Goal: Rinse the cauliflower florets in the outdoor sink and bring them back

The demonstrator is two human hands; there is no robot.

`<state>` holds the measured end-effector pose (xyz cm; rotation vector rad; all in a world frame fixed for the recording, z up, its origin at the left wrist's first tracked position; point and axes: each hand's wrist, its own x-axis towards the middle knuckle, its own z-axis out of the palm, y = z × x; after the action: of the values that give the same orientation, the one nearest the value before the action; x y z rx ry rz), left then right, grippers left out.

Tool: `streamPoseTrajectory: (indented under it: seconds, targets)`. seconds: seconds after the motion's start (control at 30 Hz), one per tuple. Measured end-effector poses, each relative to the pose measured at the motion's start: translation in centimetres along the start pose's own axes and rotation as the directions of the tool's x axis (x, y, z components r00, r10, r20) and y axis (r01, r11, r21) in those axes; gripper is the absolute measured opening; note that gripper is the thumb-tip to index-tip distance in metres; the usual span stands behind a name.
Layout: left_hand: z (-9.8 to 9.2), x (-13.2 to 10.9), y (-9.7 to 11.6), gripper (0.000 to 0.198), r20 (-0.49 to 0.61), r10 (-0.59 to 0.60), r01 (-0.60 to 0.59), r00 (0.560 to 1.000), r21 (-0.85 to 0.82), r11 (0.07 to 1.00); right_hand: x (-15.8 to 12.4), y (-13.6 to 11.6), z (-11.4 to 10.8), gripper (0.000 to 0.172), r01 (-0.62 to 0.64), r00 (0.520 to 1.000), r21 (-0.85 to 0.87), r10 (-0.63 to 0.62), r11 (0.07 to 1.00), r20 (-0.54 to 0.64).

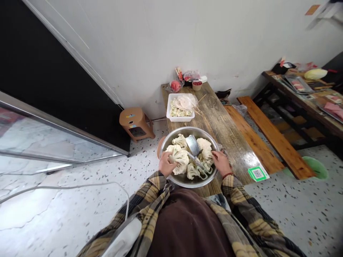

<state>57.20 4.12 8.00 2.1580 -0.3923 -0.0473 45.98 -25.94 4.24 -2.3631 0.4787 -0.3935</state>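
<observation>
A metal basin (168, 177) full of cauliflower pieces stands at the near end of the wooden table, close to my body. My left hand (166, 164) is closed on a cauliflower piece (180, 159) at the basin's left side. At the right rim, my right hand (222, 162) has its fingertips bent over the edge, beside another cauliflower piece (204, 147); what they pinch, if anything, is hidden. Between the hands, a broad metal blade (193, 144) lies on the cauliflower. Scissors (198, 163) with pale green handle loops rest there too, pointing away from me.
Behind the basin, a white plastic tub (181, 119) holds cut cauliflower and a plastic bag. A tomato (175, 85) and a small red-filled bowl (197, 84) sit near the wall. A brown stool (133, 117) stands left; wooden benches (276, 139) stand right.
</observation>
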Motion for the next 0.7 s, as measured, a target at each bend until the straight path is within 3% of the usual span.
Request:
streamPoseTrajectory:
  seconds: [0.1,0.17,0.27,0.37,0.43,0.53,0.63,0.7]
  targets:
    - [-0.7,-0.3,0.8,0.05,-0.066,-0.203,0.18,0.977,-0.257,0.949,-0.8,-0.9,-0.6,0.041,-0.032,0.994,0.12,0.044,0.992,-0.096]
    - [-1.0,-0.6,2.1,0.053,-0.034,-0.335,0.279,0.942,-0.478,0.833,-1.7,-2.4,-0.5,0.044,-0.085,0.986,0.304,0.124,0.949,-0.113]
    - [-1.2,-1.1,4.8,0.055,0.079,-0.418,0.343,0.905,-0.719,0.605,-3.1,-6.0,0.3,0.051,-0.203,0.977,0.632,0.193,0.748,0.085]
    - [-0.7,-1.8,7.2,0.053,0.178,-0.404,0.378,0.897,-0.781,0.496,-4.6,-10.1,1.3,0.067,-0.31,0.947,0.795,0.093,0.521,0.308]
    - [-0.1,-2.4,8.3,0.052,0.208,-0.389,0.392,0.898,-0.78,0.487,-5.5,-12.2,1.7,0.076,-0.346,0.93,0.843,0.032,0.412,0.365]
    - [1.1,-3.4,9.1,0.05,0.211,-0.367,0.39,0.906,-0.753,0.53,-6.4,-13.9,1.8,0.072,-0.421,0.906,0.869,0.081,0.261,0.415]
    - [1.7,-4.1,9.2,0.052,0.226,-0.343,0.4,0.912,-0.675,0.619,-6.8,-13.8,1.6,0.059,-0.483,0.868,0.866,0.197,0.129,0.455]
    - [1.7,-4.3,9.0,0.054,0.248,-0.303,0.391,0.92,-0.576,0.718,-6.9,-13.2,1.3,0.06,-0.459,0.87,0.883,0.248,0.096,0.425]
